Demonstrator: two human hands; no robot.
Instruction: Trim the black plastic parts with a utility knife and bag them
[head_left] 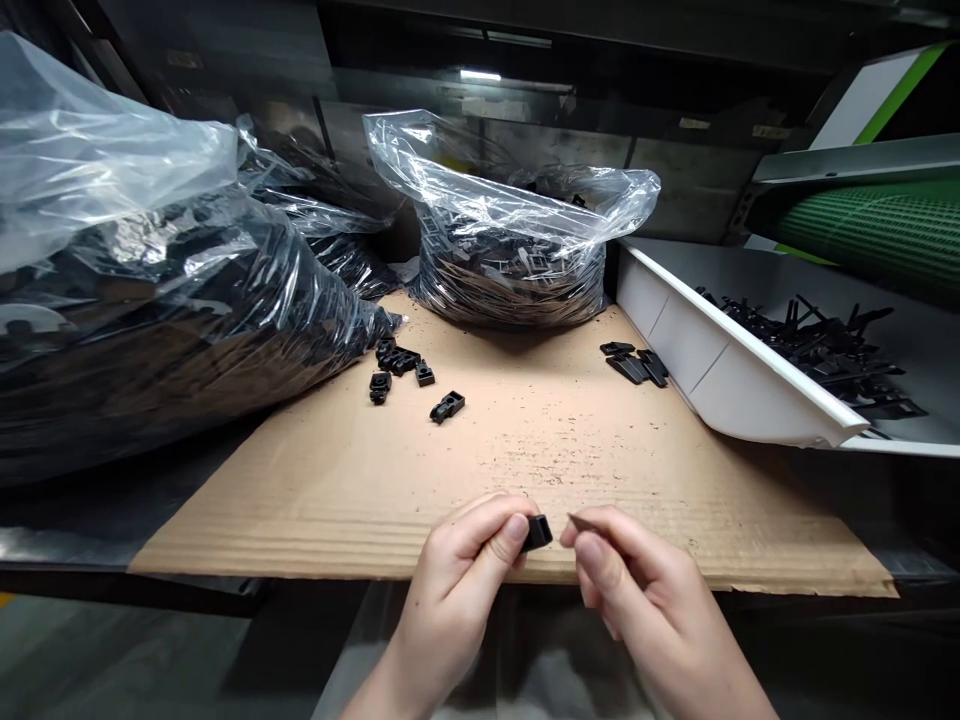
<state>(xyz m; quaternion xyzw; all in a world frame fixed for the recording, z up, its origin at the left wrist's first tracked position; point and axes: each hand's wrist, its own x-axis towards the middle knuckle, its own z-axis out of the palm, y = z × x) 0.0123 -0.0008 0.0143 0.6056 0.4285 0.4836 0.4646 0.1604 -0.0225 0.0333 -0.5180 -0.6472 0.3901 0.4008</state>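
Observation:
Near the front edge of the cardboard sheet (pixel 360 500), my left hand (pixel 472 570) pinches a small black plastic part (pixel 537 534), whose end sticks out toward the right. Just to the right of it, my right hand (pixel 637 580) is closed with thumb and forefinger round a small thin blade (pixel 581 523); its tip points left, apart from the black part. Several black parts (pixel 448 406) lie loose on the cardboard at left centre. A few flat black pieces (pixel 627 368) lie at the right, beside the white tray.
A large clear bag of black parts (pixel 187 320) fills the left. Another open bag (pixel 517 260) stands at the back centre. The white tray (pixel 750 370) at the right holds many thin black pieces (pixel 840 350). Above the tray is a green mesh roll (pixel 877 230). Dark crumbs are scattered on the cardboard.

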